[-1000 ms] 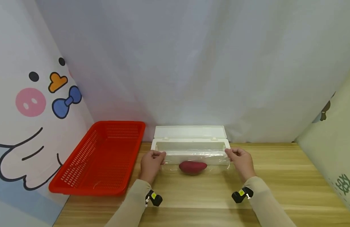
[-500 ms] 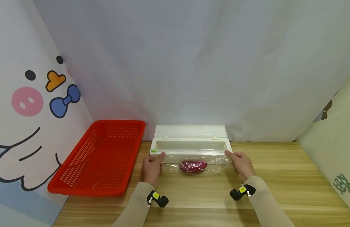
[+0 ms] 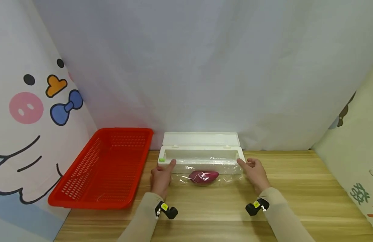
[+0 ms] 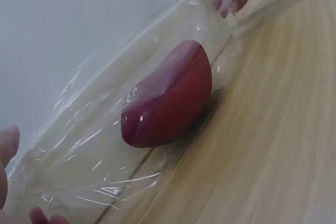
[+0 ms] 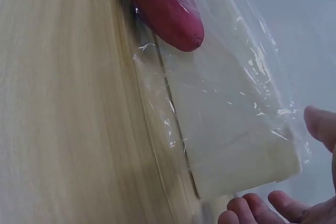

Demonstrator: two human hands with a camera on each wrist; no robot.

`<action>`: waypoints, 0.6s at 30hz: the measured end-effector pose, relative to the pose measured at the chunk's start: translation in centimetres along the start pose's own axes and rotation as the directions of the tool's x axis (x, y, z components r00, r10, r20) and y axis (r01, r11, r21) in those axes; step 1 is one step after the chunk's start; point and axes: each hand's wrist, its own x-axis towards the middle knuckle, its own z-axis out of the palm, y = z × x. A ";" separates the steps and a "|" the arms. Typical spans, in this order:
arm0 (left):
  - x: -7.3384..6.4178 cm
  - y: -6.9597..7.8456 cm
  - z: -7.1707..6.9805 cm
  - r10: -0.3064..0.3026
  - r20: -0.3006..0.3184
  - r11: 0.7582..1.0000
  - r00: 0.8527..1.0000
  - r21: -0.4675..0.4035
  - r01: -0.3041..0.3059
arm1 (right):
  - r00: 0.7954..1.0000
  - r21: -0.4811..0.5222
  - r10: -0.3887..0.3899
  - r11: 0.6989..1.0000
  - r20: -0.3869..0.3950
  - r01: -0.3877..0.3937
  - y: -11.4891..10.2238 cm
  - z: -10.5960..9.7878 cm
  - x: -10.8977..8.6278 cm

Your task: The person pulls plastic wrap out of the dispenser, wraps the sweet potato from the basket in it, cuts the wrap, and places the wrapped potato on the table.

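A long white cling film dispenser box (image 3: 201, 148) stands at the back of the table, its lid (image 3: 201, 138) raised. Clear film (image 5: 231, 98) hangs from its front edge and drapes over a purple-red sweet potato (image 3: 203, 177) lying against the front wall. My left hand (image 3: 162, 178) is at the box's left front corner, thumb (image 4: 9, 144) extended along the edge and fingers apart from it. At the right front corner, my right hand (image 3: 256, 174) touches the rim with its thumb tip; its fingers (image 5: 252, 211) stay spread below the corner. A small green tab (image 3: 162, 159) sits on the front edge.
To the left stands a red plastic basket (image 3: 94, 204) with slotted walls. A grey-white curtain (image 3: 198, 67) rises right behind the box. Cartoon-printed cloth (image 3: 26, 141) closes off the left side, and a pale printed cloth (image 3: 356, 134) the right.
Both hands have released their pinch on the film and lowered it over the sweet potato, which the film now overlaps more closely. The thumbs have come to the box's front corners.
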 end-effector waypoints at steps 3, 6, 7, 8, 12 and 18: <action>0.3 0.0 0.0 -0.020 -0.017 0.999 1.000 -0.027 0.020 | 1.000 0.007 0.023 1.000 0.016 -0.023 0.0 0.3 0.0; 0.8 -0.2 -0.1 0.019 -0.028 0.999 0.999 -0.032 -0.020 | 0.997 0.060 0.067 0.996 0.034 -0.069 0.2 0.0 0.0; 1.0 -0.3 -0.2 0.052 -0.029 0.998 0.998 -0.027 -0.052 | 0.996 0.081 0.074 0.994 0.048 -0.078 0.3 -0.1 0.0; 1.2 -0.4 -0.3 0.083 -0.021 0.996 0.996 -0.022 -0.083 | 0.995 0.102 0.080 0.991 0.064 -0.086 0.2 -0.2 -0.1; 1.5 -0.4 -0.3 0.149 0.043 0.988 0.988 -0.041 -0.147 | 0.990 0.150 0.098 0.982 0.096 -0.112 -0.2 -0.4 -0.1; 1.0 -0.1 -0.3 0.137 0.103 0.988 0.985 -0.085 -0.129 | 0.991 0.057 0.108 0.992 0.074 -0.112 -1.0 -0.1 -0.4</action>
